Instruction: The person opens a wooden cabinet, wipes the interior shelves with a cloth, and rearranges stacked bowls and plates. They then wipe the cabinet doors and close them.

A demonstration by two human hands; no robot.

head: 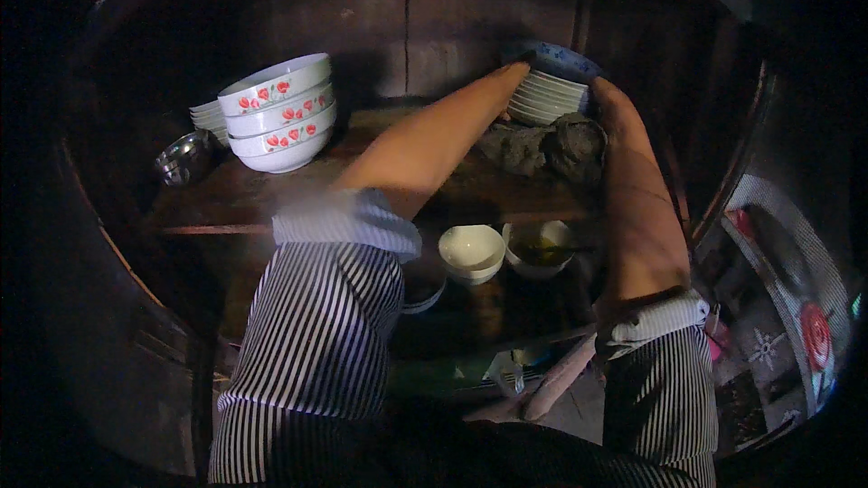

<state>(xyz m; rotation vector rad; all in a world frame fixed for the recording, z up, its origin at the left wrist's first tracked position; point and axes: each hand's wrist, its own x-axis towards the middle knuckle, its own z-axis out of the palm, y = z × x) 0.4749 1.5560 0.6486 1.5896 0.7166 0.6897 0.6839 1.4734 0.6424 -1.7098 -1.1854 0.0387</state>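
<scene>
Both my arms reach to the back right of a wooden shelf, to a tilted stack of white dishes [548, 96]. A blue patterned bowl [559, 59] sits on top of it. My left hand [518, 76] is against the stack's left side, fingers mostly hidden, one fingertip showing low by the base. On the right side, my right hand [603, 91] holds the stack near the blue bowl's rim, its fingers out of sight behind. A crumpled grey cloth [522, 149] lies in front of the stack, between my forearms.
At the shelf's left stand three nested white bowls with red flowers [281, 115], small stacked dishes [209, 118] and a shiny metal bowl [184, 159]. On a lower level are a white bowl [471, 251] and another bowl with yellowish contents [539, 251]. The shelf's front edge [217, 229] runs below.
</scene>
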